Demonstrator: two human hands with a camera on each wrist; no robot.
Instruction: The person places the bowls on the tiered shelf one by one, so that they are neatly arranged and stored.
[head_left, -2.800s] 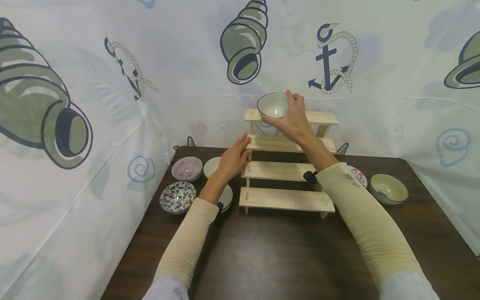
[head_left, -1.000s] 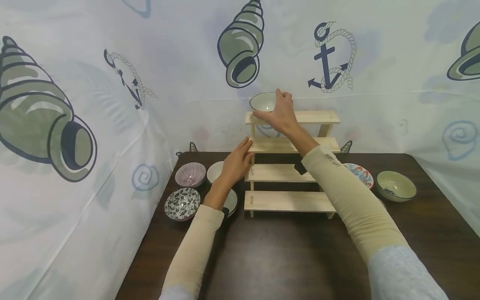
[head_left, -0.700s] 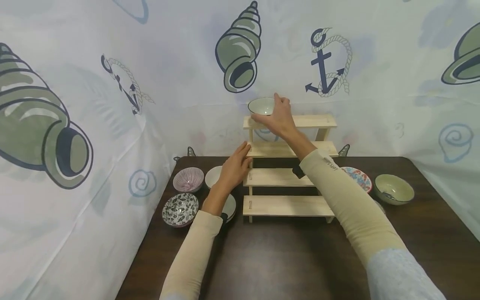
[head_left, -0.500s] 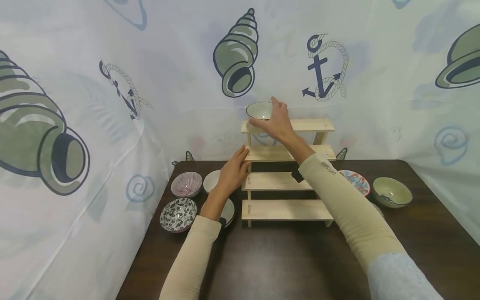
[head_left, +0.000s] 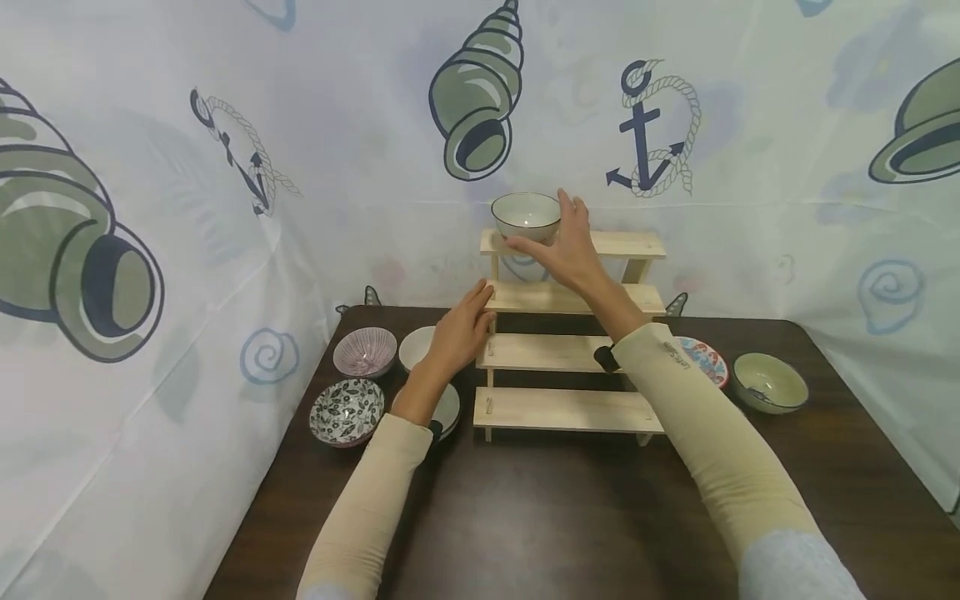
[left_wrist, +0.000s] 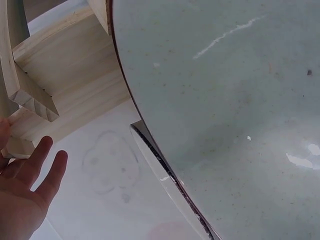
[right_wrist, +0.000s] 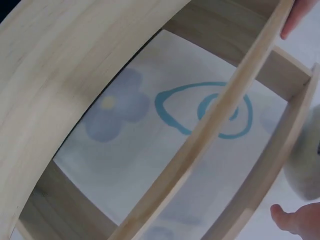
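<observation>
A white bowl point(head_left: 525, 215) with a dark rim sits upright at the left end of the top step of a tiered wooden stand point(head_left: 558, 408). Beside it my right hand point(head_left: 572, 257) has its thumb and fingers spread, off the rim. In the right wrist view a gap shows between the thumb point(right_wrist: 290, 220) and the bowl point(right_wrist: 306, 160). My left hand point(head_left: 459, 333) rests its extended fingertips against the stand's left side, near the second step from the top. The left wrist view also shows these fingers point(left_wrist: 52, 175) beside the wood.
Left of the stand are a pink striped bowl point(head_left: 365, 352), a black-and-white floral bowl point(head_left: 347, 412), a white bowl point(head_left: 415, 346) and a pale dish point(head_left: 447, 408) partly behind my left wrist. To the right are a red-and-blue patterned dish point(head_left: 703, 360) and a green bowl point(head_left: 771, 383).
My right hand carried the white bowl left and down onto the top step. Its fingers have since spread away from the rim, leaving the bowl there. The left hand stays at the stand.
</observation>
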